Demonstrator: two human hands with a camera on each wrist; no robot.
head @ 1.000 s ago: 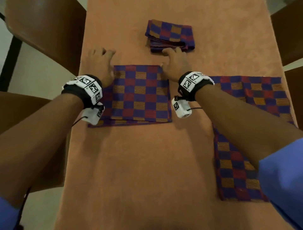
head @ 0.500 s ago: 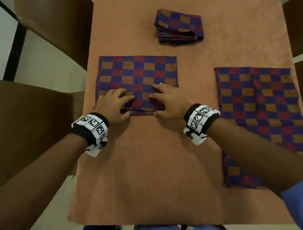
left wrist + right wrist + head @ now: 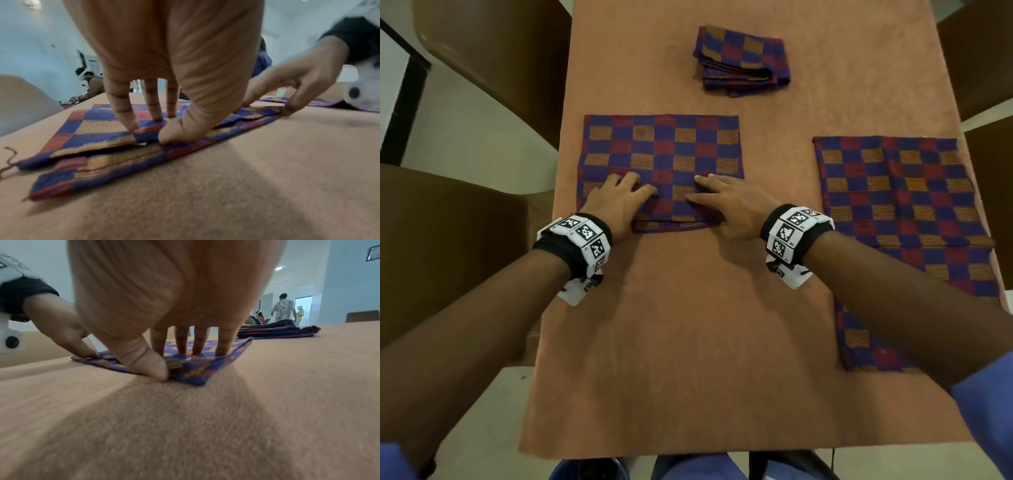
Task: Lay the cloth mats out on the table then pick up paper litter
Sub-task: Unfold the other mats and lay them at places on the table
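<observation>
Leaning over the near end of the table [image 3: 688, 359], covered in a plain orange-brown cloth, the person has both forearms stretched forward, blue sleeves at the elbows and marker-printed bands on the wrists. From the table's centre, the left hand [image 3: 619, 202] sits at about 11 o'clock and the right hand [image 3: 732, 205] at about 1 o'clock, both planted on the near edge of a folded checkered mat [image 3: 661, 150]. The left wrist view shows the left hand's fingertips [image 3: 131, 125] set down on the upper layer and the thumb tucked at the edge of that layer, so it pinches the top fold; the layers lie slightly offset there, with a loose thread trailing from the corner. The right wrist view shows the right hand much the same: four fingertips [image 3: 182, 350] spread along the cloth, thumb pressed into the near edge, pinching the fabric.

Out at 3 o'clock an opened mat [image 3: 900, 219] lies flat, reaching the table's right edge and well apart from the one being handled. Farther off, at 12 o'clock, a stack of folded mats [image 3: 743, 61] rests alone. Brown chairs [image 3: 493, 58] stand along the left and right sides. Beyond the table, in the wrist views, other people are blurred in a pale room.
</observation>
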